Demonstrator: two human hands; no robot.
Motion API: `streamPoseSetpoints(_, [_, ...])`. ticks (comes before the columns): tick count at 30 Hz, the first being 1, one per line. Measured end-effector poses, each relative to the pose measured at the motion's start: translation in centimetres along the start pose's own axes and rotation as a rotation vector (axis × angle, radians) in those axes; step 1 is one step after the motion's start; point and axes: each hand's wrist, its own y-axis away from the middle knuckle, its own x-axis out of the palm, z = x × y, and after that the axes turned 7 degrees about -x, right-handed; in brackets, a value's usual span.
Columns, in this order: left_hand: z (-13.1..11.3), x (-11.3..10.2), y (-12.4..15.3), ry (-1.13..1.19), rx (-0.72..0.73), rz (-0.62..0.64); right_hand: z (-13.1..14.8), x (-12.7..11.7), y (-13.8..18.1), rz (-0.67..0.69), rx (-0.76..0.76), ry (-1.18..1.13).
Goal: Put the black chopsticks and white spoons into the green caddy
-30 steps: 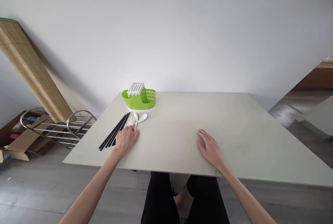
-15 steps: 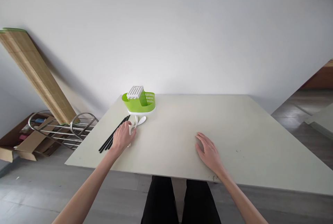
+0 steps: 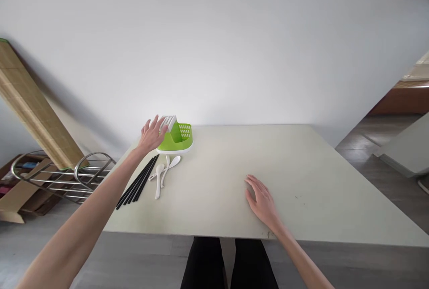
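My left hand (image 3: 152,134), fingers spread, reaches to the left end of a green and white plastic utensil holder (image 3: 174,145) at the table's back left. It covers part of the holder's slotted white top; whether it touches cannot be told. In front of the holder lie several white spoons (image 3: 158,181), partly crossing one another. Just left of these, several black chopsticks (image 3: 138,184) lie side by side at a slant. My right hand (image 3: 260,199) rests on the table near its front edge, fingers stretched out, holding nothing.
The pale table (image 3: 214,168) stands against a white wall. On the floor at left are a metal rack (image 3: 67,181) and an open cardboard box (image 3: 20,199). A rolled bamboo mat (image 3: 36,110) leans on the wall there.
My left hand has left the spoons and moved up and away to the utensil holder, its fingers spreading. The view has shifted slightly right. My right hand stays on the table.
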Motion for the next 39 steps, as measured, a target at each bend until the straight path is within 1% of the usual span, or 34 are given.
streamPoseSetpoints(2, [0.2, 0.8, -0.2, 0.009, 0.029, 0.035, 0.1, 0.0, -0.1, -0.005, 0.001, -0.001])
streamPoseSetpoints(6, [0.1, 1.7, 0.2, 0.063, 0.026, -0.012, 0.3, 0.0, -0.2, -0.016, -0.001, -0.002])
streamPoseSetpoints(11, [-0.1, 1.4, 0.4, 0.073, -0.043, 0.036, 0.2, 0.0, -0.3, -0.023, -0.011, -0.006])
streamPoseSetpoints(19, [-1.1, 1.1, 0.2, 0.046, -0.037, 0.032, 0.3, -0.2, -0.4, -0.017, -0.015, -0.029])
streamPoseSetpoints(23, [-2.1, 1.1, 0.0, 0.049, -0.004, 0.03, 0.5, -0.4, -0.5, -0.02, -0.01, -0.045])
streamPoseSetpoints(29, [-3.8, 1.4, -0.6, 0.014, 0.076, 0.095, 0.8, -0.7, -0.7, -0.017, -0.007, -0.056])
streamPoseSetpoints(35, [-5.4, 2.3, -1.1, 0.007, 0.218, 0.142, 0.6, -0.3, -0.7, -0.048, -0.02, -0.049])
streamPoseSetpoints(39, [-7.0, 3.0, -1.0, 0.009, 0.243, 0.147, 0.4, -0.2, -0.7, -0.056, -0.036, -0.05])
